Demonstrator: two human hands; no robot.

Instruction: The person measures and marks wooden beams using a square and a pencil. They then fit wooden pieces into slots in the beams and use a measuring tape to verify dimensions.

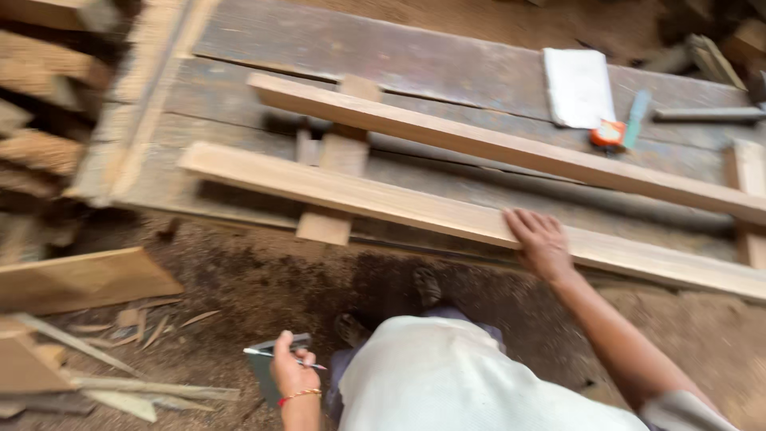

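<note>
Right hand flat on the near plank, left hand down low with a square and pencil.

Your right hand (pixel 545 243) lies spread, palm down, on the near plank (pixel 447 214), fingers open and pressing rather than closing round anything. That plank lies lengthwise across the worn wooden tabletop (pixel 447 60), propped on a short block (pixel 331 191), with a second plank (pixel 495 145) running alongside it just beyond. Your left hand (pixel 292 369), a red band at the wrist, is curled shut on a grey metal square (pixel 263 369) and a thin pencil (pixel 263 352), down over the sawdust floor (pixel 263 279). Far side of the tabletop: a white pad (pixel 578 86) and an orange tape measure (pixel 608 134), touching. Offcuts (pixel 80 279) lie at the left.
</note>
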